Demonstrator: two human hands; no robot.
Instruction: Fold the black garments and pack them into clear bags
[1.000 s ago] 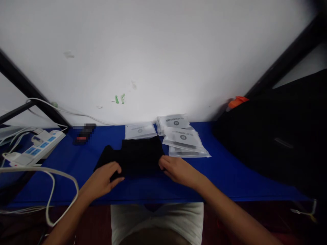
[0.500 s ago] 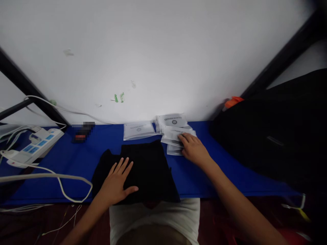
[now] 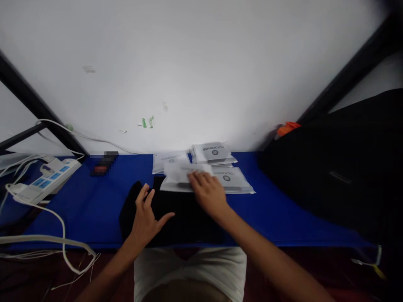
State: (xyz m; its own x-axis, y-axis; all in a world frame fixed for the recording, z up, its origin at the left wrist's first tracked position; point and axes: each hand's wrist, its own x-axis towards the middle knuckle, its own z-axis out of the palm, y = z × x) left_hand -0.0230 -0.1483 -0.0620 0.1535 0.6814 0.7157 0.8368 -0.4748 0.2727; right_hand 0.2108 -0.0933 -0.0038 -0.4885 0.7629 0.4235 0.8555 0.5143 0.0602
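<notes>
A folded black garment (image 3: 182,218) lies on the blue table (image 3: 94,209) right in front of me. My left hand (image 3: 146,218) rests flat on its left part, fingers spread. My right hand (image 3: 206,193) has its fingers on a frosted plastic bag (image 3: 178,176), which lies over the garment's far edge. That bag is blurred by motion. More of the same printed bags (image 3: 214,153) sit stacked behind, by the wall, and another bag (image 3: 234,180) lies to the right of my hand.
A white power strip (image 3: 44,180) with trailing cables sits at the left end. A small dark object (image 3: 102,163) lies by the wall. A large black bag (image 3: 340,167) fills the right side, an orange piece (image 3: 288,128) at its top.
My right hand has drawn one plastic bag from the pile leftward onto the garment's far edge. My left hand has stayed flat on the garment, shifted slightly.
</notes>
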